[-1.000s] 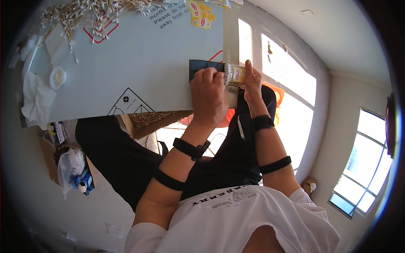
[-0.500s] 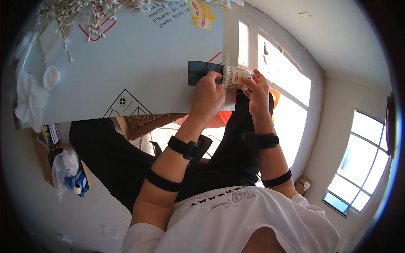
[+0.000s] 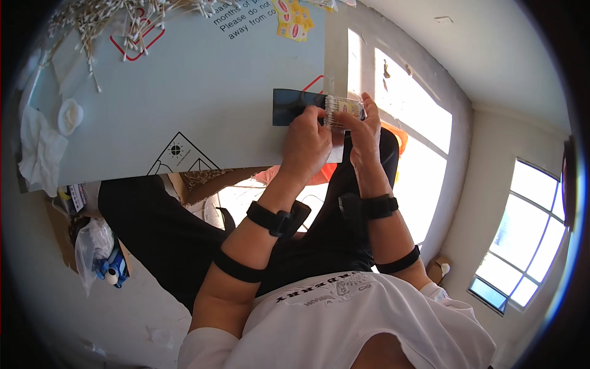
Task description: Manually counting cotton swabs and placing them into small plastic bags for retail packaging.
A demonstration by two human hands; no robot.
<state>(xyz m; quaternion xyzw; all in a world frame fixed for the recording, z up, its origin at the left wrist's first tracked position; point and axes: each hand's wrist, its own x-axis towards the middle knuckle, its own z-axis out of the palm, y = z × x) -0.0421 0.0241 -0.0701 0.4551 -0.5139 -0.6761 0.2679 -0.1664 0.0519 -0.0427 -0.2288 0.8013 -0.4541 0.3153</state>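
A clear pack of cotton swabs (image 3: pixel 345 106) with a yellow label lies at the right edge of the grey board (image 3: pixel 203 92), swab tips facing left. Around its right part, my right hand (image 3: pixel 367 138) is closed, the thumb laid across the pack. My left hand (image 3: pixel 307 140) is closed in a pinch at the pack's left end, its fingertips over a dark flat sheet (image 3: pixel 286 108). What lies between those fingertips is hidden. The sheet rests on the board and reaches the swab tips.
Loose cotton swabs (image 3: pixel 132 31) are heaped at the far left, near yellow labels (image 3: pixel 294 21). A white round piece (image 3: pixel 70 117) and crumpled white tissue (image 3: pixel 42 147) lie at the left edge. Under the board stands a cardboard box (image 3: pixel 215 187) with swabs inside.
My right hand has shifted left along the pack, and its thumb now lies over the label. The left hand keeps nearly the same place.
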